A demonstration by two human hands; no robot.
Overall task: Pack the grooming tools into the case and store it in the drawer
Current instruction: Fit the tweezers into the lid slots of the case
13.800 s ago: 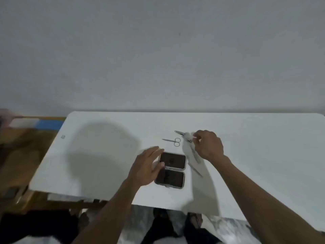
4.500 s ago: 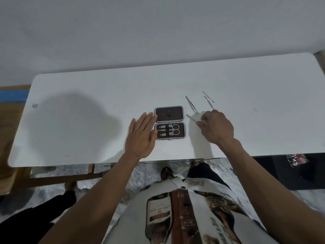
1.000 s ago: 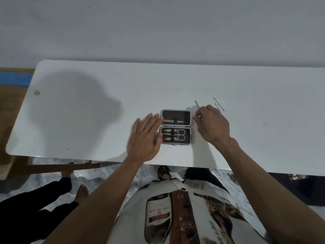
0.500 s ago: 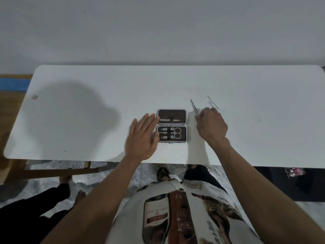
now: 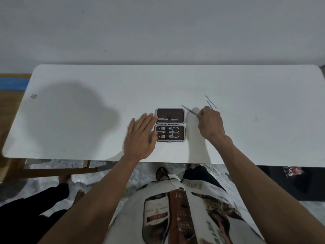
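Case (image 5: 170, 124) lies open on surface (image 5: 88, 120), left hand (image 5: 140, 136) flat steadying it; right hand (image 5: 210, 125) grip pinches tweezers (image 5: 189, 110), which next need slotting into the upper half.

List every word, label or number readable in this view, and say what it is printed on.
Nothing reads cleanly.
White printed shirt: lettering on bottle-label graphics, upside down and too blurred to quote.
Open brown grooming case: no text visible.
White table: no text, only a small unreadable mark near its left edge.
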